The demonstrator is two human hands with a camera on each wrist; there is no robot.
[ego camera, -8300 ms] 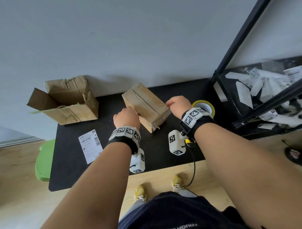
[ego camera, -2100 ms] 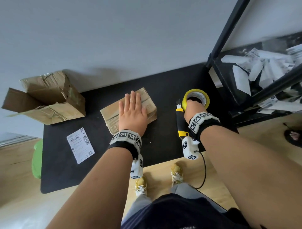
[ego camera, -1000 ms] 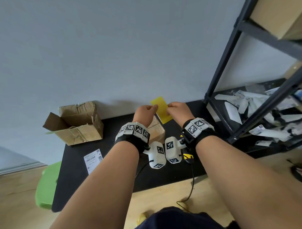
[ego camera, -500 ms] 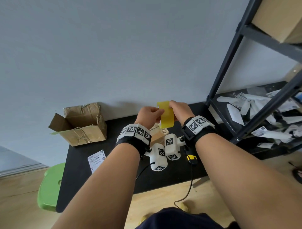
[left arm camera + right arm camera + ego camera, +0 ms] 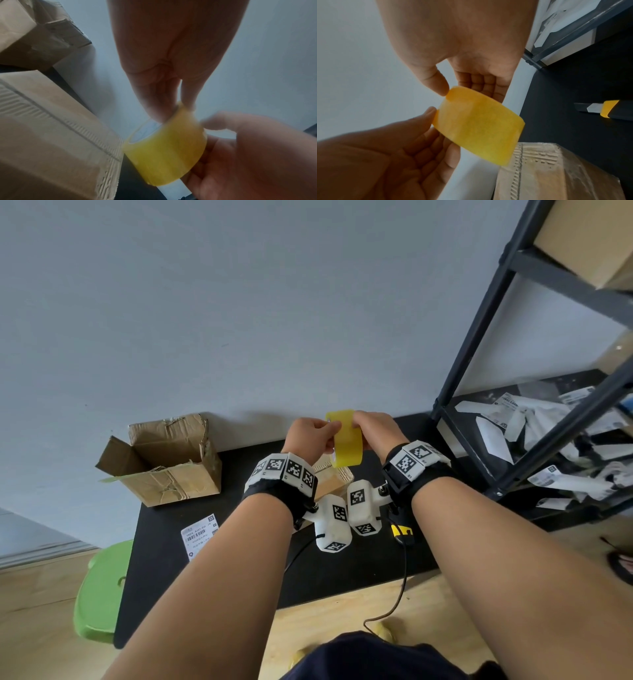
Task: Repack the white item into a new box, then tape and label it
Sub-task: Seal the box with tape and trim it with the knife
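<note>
Tape roll (image 5: 346, 440) held aloft — left hand (image 5: 308, 436) and right hand (image 5: 376, 430) both pinching it.

Head view: even, soft daylight, moderately bright; no glare. Faint shadow on wall (image 5: 239, 302) just behind table (image 5: 239, 577). Wide-angle bend at edges; shelf frame (image 5: 479, 313) leans hard. Sharp overall.
L wrist view: dimmer, grainy; tape roll (image 5: 164, 148) and right hand (image 5: 257, 155) smeared w/ motion blur.
R wrist view: dim, palms in shade; tape slightly soft; box cutter (image 5: 604, 110) fairly crisp.
</note>
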